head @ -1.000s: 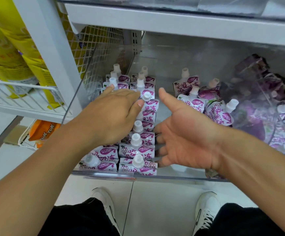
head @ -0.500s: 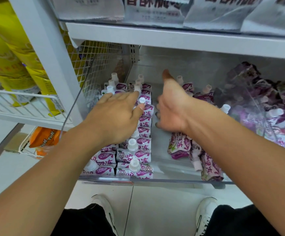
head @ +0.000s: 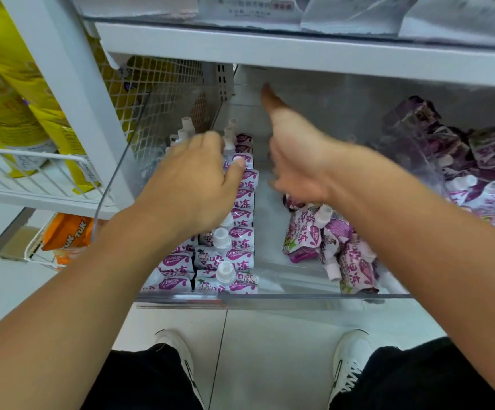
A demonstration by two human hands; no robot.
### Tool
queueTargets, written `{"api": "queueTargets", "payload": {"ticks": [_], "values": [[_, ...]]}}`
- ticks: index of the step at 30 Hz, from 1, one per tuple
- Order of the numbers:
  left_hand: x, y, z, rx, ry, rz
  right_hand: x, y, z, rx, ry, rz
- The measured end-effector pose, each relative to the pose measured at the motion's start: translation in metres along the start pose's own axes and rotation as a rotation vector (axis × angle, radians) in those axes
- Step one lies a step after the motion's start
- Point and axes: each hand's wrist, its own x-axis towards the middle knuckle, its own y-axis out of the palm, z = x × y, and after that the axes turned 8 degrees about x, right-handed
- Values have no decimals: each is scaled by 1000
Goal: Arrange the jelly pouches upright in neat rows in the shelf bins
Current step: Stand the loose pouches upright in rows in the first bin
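Observation:
Purple-and-white jelly pouches with white caps stand upright in two rows (head: 225, 255) along the left side of a clear shelf bin (head: 270, 297). My left hand (head: 193, 184) lies flat on top of these rows, fingers spread, holding nothing. Several loose pouches (head: 329, 247) lie toppled at the bin's front right. My right hand (head: 293, 155) reaches deep into the bin's middle, thumb up, fingers blurred and hidden behind the palm. Whether it holds a pouch cannot be told.
A second clear bin (head: 462, 173) on the right holds a heap of purple pouches. A white shelf board (head: 299, 51) runs close above. White mesh panel (head: 157, 93) and upright post on the left, with yellow packs (head: 6, 93) beyond. My shoes stand on the tiled floor below.
My right hand has pushed further back into the bin, and the loose pouches now lie toppled at the front right. My left hand stays on the upright rows.

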Motion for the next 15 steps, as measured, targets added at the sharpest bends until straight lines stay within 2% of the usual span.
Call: {"api": "queueTargets", "payload": {"ticks": [2, 3, 5, 7, 10, 13, 15], "values": [[-1, -8, -9, -100, 33, -199, -31, -16, 9, -407, -175, -88], [-2, -12, -13, -150, 88, -243, -49, -26, 13, -678, -276, -117], [-4, -18, -22, -210, 258, -185, -73, -41, 10, -1212, -390, -29], [-6, -15, -27, -189, 417, -54, -83, -50, -2, -1558, -308, 50], [-5, -7, -28, -104, 503, 108, -73, -56, -16, -1638, -332, 27], [-5, -6, -27, -101, 470, 196, -59, -64, -13, -1584, -425, 60], [-6, -6, -28, -83, 432, 211, -56, -67, -7, -1448, -430, 93]]}}
